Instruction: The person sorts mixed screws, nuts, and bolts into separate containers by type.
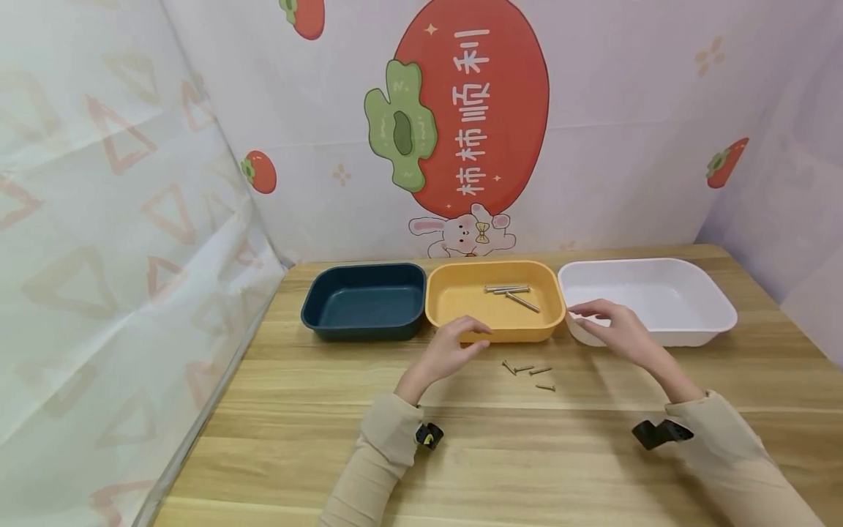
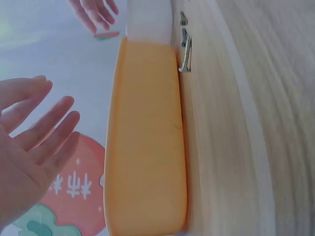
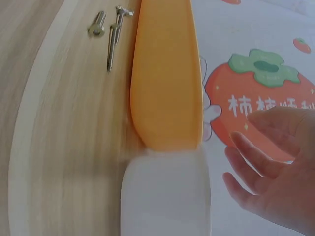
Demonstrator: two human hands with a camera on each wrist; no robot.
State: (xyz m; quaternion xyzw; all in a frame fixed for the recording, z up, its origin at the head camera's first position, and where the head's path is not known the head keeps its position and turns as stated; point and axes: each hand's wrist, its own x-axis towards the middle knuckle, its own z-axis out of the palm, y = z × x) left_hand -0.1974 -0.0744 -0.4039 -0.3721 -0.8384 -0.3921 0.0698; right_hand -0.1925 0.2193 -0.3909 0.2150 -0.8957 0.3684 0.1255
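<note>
My left hand (image 1: 454, 350) hovers by the front left part of the yellow tray (image 1: 454, 293), its fingers loosely bent and holding nothing. Over the near left corner of the white tray (image 1: 685, 333) is my right hand (image 1: 619, 331), also with relaxed fingers and nothing between them. Several long screws (image 1: 522, 301) lie inside the yellow tray, toward its right side. In front of that tray, on the wooden table, several shorter screws (image 1: 545, 387) are scattered between the two hands. Both wrist views show the palms with the fingers spread apart.
A dark teal tray (image 1: 369, 333) stands left of the yellow one, and the trays form a row along the back of the table (image 1: 283, 454). A printed cloth (image 1: 612, 161) hangs behind them, and another cloth (image 1: 132, 278) hangs along the left side.
</note>
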